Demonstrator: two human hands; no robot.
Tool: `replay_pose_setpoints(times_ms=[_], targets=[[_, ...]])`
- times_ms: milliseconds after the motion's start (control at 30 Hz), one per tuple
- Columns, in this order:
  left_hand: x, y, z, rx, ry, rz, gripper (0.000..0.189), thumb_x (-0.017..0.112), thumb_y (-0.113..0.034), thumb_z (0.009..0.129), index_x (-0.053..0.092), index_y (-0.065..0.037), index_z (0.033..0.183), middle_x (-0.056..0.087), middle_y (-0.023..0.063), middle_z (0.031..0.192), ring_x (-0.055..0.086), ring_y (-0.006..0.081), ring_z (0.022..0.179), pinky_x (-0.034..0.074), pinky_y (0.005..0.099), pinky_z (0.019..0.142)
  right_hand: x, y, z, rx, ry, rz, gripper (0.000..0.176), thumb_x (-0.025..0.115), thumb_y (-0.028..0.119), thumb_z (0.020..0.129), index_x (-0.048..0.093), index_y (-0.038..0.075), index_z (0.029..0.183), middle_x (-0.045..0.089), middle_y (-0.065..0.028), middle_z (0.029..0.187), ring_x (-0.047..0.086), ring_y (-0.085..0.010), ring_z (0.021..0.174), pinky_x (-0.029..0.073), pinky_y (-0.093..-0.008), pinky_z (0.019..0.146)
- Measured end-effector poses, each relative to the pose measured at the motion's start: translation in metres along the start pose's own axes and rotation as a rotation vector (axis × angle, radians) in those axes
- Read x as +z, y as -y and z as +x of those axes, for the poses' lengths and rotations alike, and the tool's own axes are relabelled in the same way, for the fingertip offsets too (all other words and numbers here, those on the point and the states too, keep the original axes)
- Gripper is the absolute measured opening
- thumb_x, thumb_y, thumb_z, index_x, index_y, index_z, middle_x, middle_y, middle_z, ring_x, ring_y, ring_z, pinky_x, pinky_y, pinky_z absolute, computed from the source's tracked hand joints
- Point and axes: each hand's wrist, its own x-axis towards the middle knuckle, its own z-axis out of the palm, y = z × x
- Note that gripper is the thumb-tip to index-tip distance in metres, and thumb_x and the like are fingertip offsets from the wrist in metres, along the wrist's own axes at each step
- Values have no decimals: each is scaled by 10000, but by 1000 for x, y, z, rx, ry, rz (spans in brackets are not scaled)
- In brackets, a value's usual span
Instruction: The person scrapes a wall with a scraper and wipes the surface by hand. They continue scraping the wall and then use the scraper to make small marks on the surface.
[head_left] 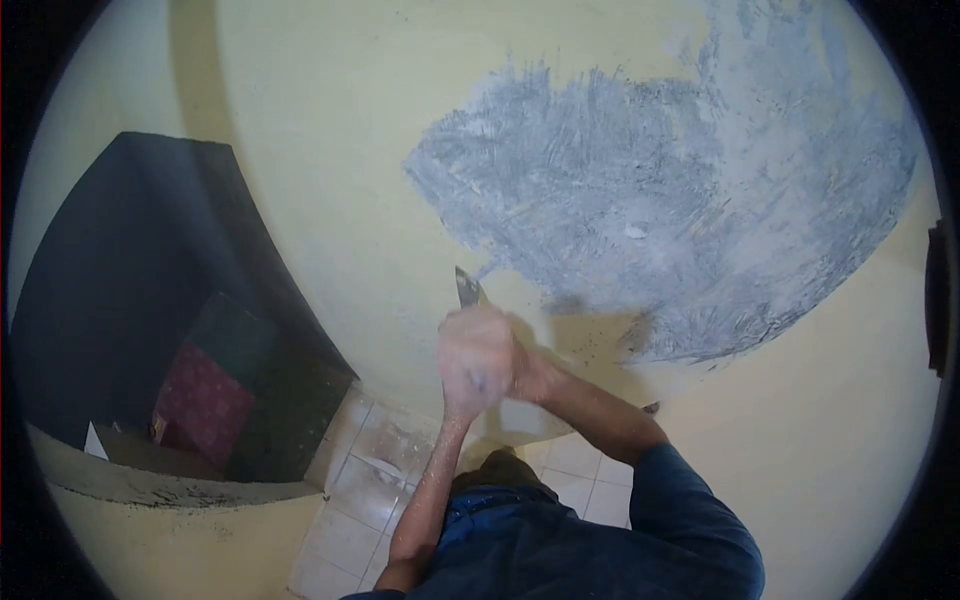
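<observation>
A scraper blade [466,287] sticks up out of my two clasped hands, in front of the yellow wall and just below the left edge of the grey patch. My left hand [470,350] is closed at the front of the clasp, slightly blurred, with dust on its forearm. Pressed in behind it, my right hand [532,377] is closed too, its fingers mostly covered by the left. The scraper's handle is hidden inside the hands. The grey rough patch [590,180] spreads up and right, with scraped streaks across it.
A dark recess [130,270] opens in the wall at left, with a red patterned item [205,400] and a cardboard box [150,455] inside. White floor tiles [360,490] lie below. A dark brown object [938,300] stands at the far right edge.
</observation>
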Motion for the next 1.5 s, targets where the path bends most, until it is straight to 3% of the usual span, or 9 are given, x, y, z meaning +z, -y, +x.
replay_pose_setpoints(times_ms=[633, 733, 833, 967, 1067, 1133, 1267, 1400, 1500], targets=[[-5, 4, -15, -41, -44, 7, 597, 603, -407, 846, 431, -17, 1264, 311, 176, 1272, 340, 295, 1219, 396, 361, 984, 15, 5, -6, -151, 105, 45, 188, 648, 105, 555, 465, 81, 588, 432, -49, 573, 454, -236, 479, 366, -358, 436], [-7, 6, -11, -50, -45, 5, 577, 592, -410, 854, 439, -19, 1249, 326, 169, 1248, 354, 291, 1200, 401, 361, 973, 23, -6, -9, -36, 179, -53, 169, 649, 97, 577, 481, 85, 593, 443, -55, 559, 463, -247, 473, 374, -364, 441], [-10, 4, -18, -55, -48, 0, 558, 581, -413, 862, 447, -20, 1233, 340, 163, 1224, 368, 287, 1181, 406, 360, 963, 20, 22, 9, -59, 71, 111, 219, 524, -12, 661, 363, 71, 537, 319, -58, 519, 362, -244, 438, 294, -349, 418], [-6, 9, -11, -57, -44, -4, 533, 567, -418, 872, 458, -22, 1213, 360, 154, 1192, 386, 283, 1155, 412, 360, 948, 27, -21, -16, 36, 56, 94, 210, 550, -18, 647, 381, 72, 557, 309, -66, 529, 355, -253, 443, 280, -359, 416], [-9, 5, -18, -64, -46, -14, 517, 556, -421, 880, 466, -24, 1198, 374, 148, 1168, 400, 279, 1136, 416, 359, 938, 16, 20, 6, -37, 84, 84, 202, 554, -20, 653, 397, 74, 568, 320, -59, 534, 362, -248, 448, 281, -364, 419], [-7, 11, -22, -75, -49, -18, 506, 549, -423, 885, 471, -25, 1188, 384, 143, 1152, 410, 277, 1123, 419, 359, 930, 18, -14, -10, -49, 75, 72, 145, 615, 65, 636, 477, 102, 614, 432, -45, 560, 453, -242, 478, 347, -363, 439], [-10, 17, -18, -74, -47, -45, 487, 535, -427, 896, 482, -26, 1167, 403, 135, 1120, 428, 272, 1097, 426, 358, 916, 23, -7, -11, 1, 107, 53, 204, 590, -4, 609, 408, 78, 569, 339, -51, 540, 385, -231, 459, 292, -365, 425], [-14, 13, -20, -81, -55, -49, 470, 520, -431, 906, 493, -28, 1147, 423, 126, 1088, 447, 267, 1071, 432, 358, 902, 16, 0, -5, -55, 23, 46, 162, 590, 20, 634, 446, 71, 582, 377, -55, 545, 425, -225, 473, 317, -355, 429], [-15, 15, -21, -86, -56, -52, 459, 510, -434, 914, 501, -30, 1131, 437, 120, 1064, 461, 263, 1052, 436, 357, 891, 23, -9, -12, -44, 164, -32, 159, 589, 38, 655, 449, 67, 585, 387, -58, 545, 438, -221, 479, 324, -346, 431]])
